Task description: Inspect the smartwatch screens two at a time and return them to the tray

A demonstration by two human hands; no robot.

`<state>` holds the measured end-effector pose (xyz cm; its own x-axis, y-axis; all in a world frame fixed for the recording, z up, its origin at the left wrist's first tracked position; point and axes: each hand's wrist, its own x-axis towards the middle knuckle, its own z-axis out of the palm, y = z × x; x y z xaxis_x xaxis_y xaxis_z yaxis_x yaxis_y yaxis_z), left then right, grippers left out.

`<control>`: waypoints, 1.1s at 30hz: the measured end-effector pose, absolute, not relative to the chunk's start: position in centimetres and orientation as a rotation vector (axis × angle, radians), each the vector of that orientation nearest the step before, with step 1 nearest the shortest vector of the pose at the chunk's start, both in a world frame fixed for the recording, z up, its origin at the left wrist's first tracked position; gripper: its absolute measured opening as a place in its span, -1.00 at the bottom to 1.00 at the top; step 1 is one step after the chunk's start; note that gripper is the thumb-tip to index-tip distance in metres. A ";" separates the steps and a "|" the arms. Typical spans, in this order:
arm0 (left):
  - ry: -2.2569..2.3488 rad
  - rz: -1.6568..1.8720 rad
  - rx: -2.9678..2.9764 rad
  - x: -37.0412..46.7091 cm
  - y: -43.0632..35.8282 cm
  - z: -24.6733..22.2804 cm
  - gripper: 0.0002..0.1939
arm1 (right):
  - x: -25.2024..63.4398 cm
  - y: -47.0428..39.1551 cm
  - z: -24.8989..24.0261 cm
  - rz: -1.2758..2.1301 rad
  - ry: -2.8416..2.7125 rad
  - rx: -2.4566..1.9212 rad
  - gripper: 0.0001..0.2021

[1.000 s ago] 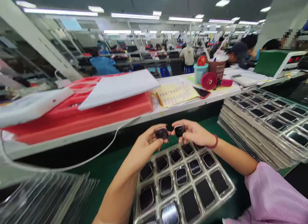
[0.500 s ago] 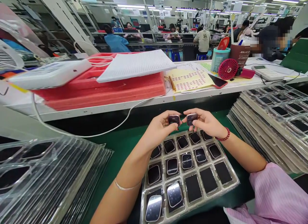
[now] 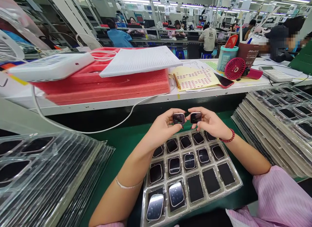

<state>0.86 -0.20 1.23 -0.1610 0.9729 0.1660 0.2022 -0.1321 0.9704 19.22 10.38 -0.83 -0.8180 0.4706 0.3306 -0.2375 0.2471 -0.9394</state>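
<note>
My left hand (image 3: 165, 124) grips a smartwatch body (image 3: 178, 118) by its edges, with its dark screen turned toward me. In my right hand (image 3: 211, 123) a second smartwatch body (image 3: 196, 117) is pinched between thumb and fingers, its screen also facing me. The two watches are side by side, a small gap between them, above the far edge of a clear plastic tray (image 3: 165, 219). Several strapless watch bodies lie in the tray's pockets; one near watch (image 3: 155, 206) sits tilted and partly out of its pocket. Three front pockets show only black lining.
Stacks of similar trays stand at left (image 3: 73, 175) and right (image 3: 268, 132). Beyond, a white shelf (image 3: 136, 105) carries red foam (image 3: 122, 87), a notebook (image 3: 143, 61), a phone (image 3: 223, 80), a pink fan (image 3: 235, 69) and a calculator (image 3: 275, 74). A white cable (image 3: 117, 125) hangs down. Other people sit farther back.
Both hands still hold their watches, which have shifted slightly right in view and turned a little. The camera view has shifted slightly. Nothing in the tray has moved.
</note>
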 end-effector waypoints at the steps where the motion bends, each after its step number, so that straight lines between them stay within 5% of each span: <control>1: 1.413 1.362 1.384 0.8 -0.2 1.3 -0.56 | 19.2 10.4 -0.8 1.609 -1.960 -0.202 -0.49; 33: 1.495 1.310 1.300 0.8 -0.3 1.4 -0.57 | 18.1 10.0 -1.6 1.685 -1.889 -0.255 -0.53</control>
<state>0.77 -0.30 1.43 -0.2047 0.9753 0.0832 0.2102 -0.0392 0.9769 18.13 10.02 -1.55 -0.8086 0.5082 0.2965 -0.2367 0.1803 -0.9547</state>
